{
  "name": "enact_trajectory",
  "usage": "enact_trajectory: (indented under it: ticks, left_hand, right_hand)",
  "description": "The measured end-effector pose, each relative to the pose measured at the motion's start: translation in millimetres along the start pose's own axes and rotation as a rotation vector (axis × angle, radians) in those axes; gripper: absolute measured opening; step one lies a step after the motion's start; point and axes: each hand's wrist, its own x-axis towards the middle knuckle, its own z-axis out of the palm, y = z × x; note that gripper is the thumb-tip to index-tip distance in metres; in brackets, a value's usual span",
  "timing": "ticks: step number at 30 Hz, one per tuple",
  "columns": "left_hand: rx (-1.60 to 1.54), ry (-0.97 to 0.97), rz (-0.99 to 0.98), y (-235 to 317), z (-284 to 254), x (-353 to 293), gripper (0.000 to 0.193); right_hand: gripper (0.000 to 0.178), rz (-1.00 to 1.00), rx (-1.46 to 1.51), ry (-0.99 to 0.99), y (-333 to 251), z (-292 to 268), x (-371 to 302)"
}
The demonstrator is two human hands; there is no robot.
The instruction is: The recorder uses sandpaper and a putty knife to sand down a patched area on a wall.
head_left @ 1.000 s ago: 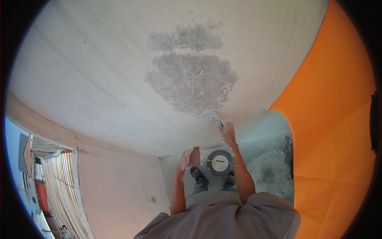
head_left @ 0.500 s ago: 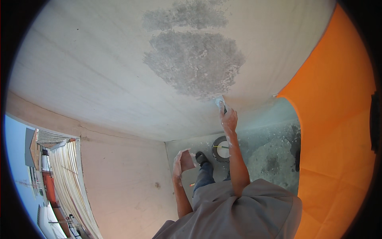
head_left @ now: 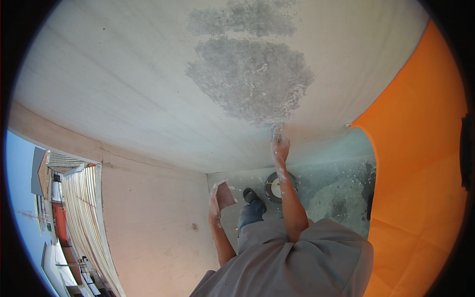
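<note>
My right hand (head_left: 280, 147), smeared with white, is closed round a putty knife (head_left: 277, 127). The knife's blade touches the pale wall (head_left: 148, 109) at the lower edge of a rough grey patch (head_left: 252, 81). Lower down on the left, my left hand (head_left: 214, 208) grips a flat reddish-brown board (head_left: 226, 196) by its side. White paste coats the board's edge and the fingers there. The handle of the putty knife is mostly hidden in my right hand.
A round dark-rimmed bucket (head_left: 273, 189) with pale contents and a yellow stick stands on the spattered floor (head_left: 336, 190), beside my shoe (head_left: 251, 195). An orange sheet (head_left: 410, 163) hangs at the right. A side wall (head_left: 153, 213) and an opening to outdoors are on the left.
The putty knife has turned more upright, its blade now at the patch's lower edge. My left hand has shifted slightly left and up with the board. The view has moved a little.
</note>
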Motion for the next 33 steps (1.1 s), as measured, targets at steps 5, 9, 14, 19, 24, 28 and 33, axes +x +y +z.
enact_trajectory:
  ticks: [5,9,14,19,24,28,33]
  left_hand:
    - [0.029,-0.016,0.027,10.7,-1.0,0.0,0.063]
    - [0.023,-0.016,0.005,-1.3,-11.2,-1.8,0.063]
    - [0.057,-0.051,-0.03,-19.9,-16.5,10.7,0.062]
    - [0.074,-0.035,-0.037,-17.5,-12.0,3.6,0.061]
    - [0.092,-0.087,-0.025,-13.1,1.4,17.2,0.062]
    - [0.085,-0.116,-0.02,-6.8,14.9,27.8,0.063]
    - [0.107,-0.117,-0.031,8.0,31.4,41.7,0.064]
  right_hand:
    - [0.056,0.331,0.561,-0.154,-30.9,9.4,-22.6]
    - [0.056,0.365,0.601,-0.182,-31.7,13.2,-30.1]
    - [0.054,-0.312,0.034,0.37,9.9,18.1,-0.7]
    - [0.057,-0.084,-0.108,0.009,-14.5,-6.5,-8.7]
    - [0.047,-0.276,-0.097,0.068,4.6,-10.0,4.4]
    - [0.039,-0.563,-0.434,0.208,21.2,-21.8,24.0]
    - [0.041,-0.357,-0.215,0.125,-0.1,-3.6,2.3]
